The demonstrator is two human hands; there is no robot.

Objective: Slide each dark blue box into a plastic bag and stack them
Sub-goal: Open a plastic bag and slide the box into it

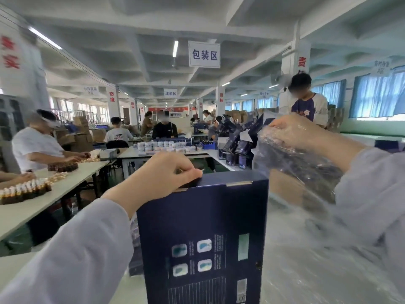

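long table (76,178): runs along the left side, carrying rows of small brown bottles (24,190) with pale caps.
seated worker (35,148): white shirt, at that table, both hands down among the bottles.
left hand (162,174): comes out of a pale grey sleeve from the lower left; its fingers are curled over the top edge of the dark blue box and clamped there, near the box's left corner.
dark blue box (203,238): stands upright in the lower middle, printed face (four small pale pictures and blocks of fine text) turned to the camera, top flap closed; it is fully outside the plastic bag.
hanging sign (204,54): white with blue characters, under the ceiling above the box.
white jars (166,147): crowded on a far table behind the left hand, with more seated workers beyond.
upright boxes (236,148): more dark blue ones, bunched on a table edge between the jars and the bag.
plastic bag (295,165): clear and crumpled, held in the air just right of and above the box's top right corner.
right hand (293,132): raised, fingers bent and gripping the bag's film; it seems to sit under a layer of that film, though the blur leaves this unsure.
plastic pile (317,270): loose clear film spread over the table right of the box.
standing person (306,106): purple-and-white shirt, behind the right hand.
blue curtains (377,95): over the windows at far right.
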